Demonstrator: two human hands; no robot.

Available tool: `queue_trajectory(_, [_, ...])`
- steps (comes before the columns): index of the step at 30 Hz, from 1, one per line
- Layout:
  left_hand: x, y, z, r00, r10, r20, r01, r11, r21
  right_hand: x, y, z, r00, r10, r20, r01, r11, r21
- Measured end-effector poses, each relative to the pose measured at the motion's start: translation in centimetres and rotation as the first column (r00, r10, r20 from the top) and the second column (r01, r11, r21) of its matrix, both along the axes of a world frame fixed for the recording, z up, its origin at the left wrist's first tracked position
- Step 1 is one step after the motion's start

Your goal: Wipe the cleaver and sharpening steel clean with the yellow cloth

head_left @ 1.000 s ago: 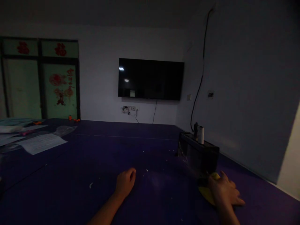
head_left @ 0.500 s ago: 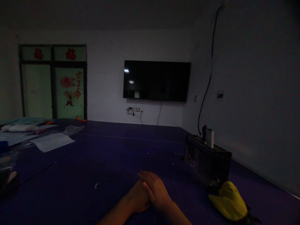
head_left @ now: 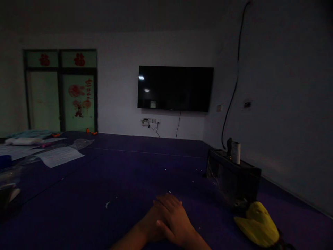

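Near the bottom middle of the head view, my right hand [head_left: 175, 218] lies across the back of my left hand [head_left: 152, 222]. The right fingers are stretched over the left hand, with the thumb apart, and it holds no object. Most of my left hand's fingers are hidden beneath it. Both hands are at the dark purple tabletop [head_left: 125, 187], with a few small white scraps around them. To the right of my hands lies a yellow cloth-like item [head_left: 258, 224], partly dark at its edges.
A black box [head_left: 234, 177] stands at the right, with a light cylinder [head_left: 236, 152] on top. Paper sheets [head_left: 61, 156] and clear plastic bags [head_left: 82, 143] lie at the left. A television [head_left: 175, 88] hangs on the far wall, and a dark cable [head_left: 233, 93] runs down the right wall.
My right hand has shifted slightly over the left, and its fingers now look more spread. The view has moved slightly; the things on the table have not visibly moved.
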State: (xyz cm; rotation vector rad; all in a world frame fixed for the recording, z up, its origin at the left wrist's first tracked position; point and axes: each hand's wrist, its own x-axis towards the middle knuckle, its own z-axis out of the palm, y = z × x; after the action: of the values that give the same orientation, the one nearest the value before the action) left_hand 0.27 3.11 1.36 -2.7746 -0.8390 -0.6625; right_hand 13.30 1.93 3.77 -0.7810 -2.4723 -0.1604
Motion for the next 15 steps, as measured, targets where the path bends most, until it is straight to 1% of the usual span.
queue_trajectory(4, [-0.1,0.6,-1.1,0.998,0.011,0.054,-0.012,1.000,0.016,-0.9,-0.6,0.3,0.996,0.020,0.092,-0.019,1.000,-0.014])
queue_trajectory(7, [0.0,0.9,-1.5,0.999,0.014,0.053,-0.016,0.999,0.035,-1.3,-0.6,0.2,0.991,0.027,0.133,-0.025,1.000,-0.014])
queue_trajectory(11, [0.0,0.7,-1.1,1.000,-0.010,0.024,0.008,0.998,0.056,-1.5,-0.4,0.0,0.994,-0.013,0.106,0.011,1.000,0.020])
queue_trajectory(15, [-0.3,0.3,-0.7,1.000,-0.024,0.015,0.024,1.000,0.017,-1.4,-0.4,-0.1,0.999,-0.020,0.051,0.018,0.999,0.039])
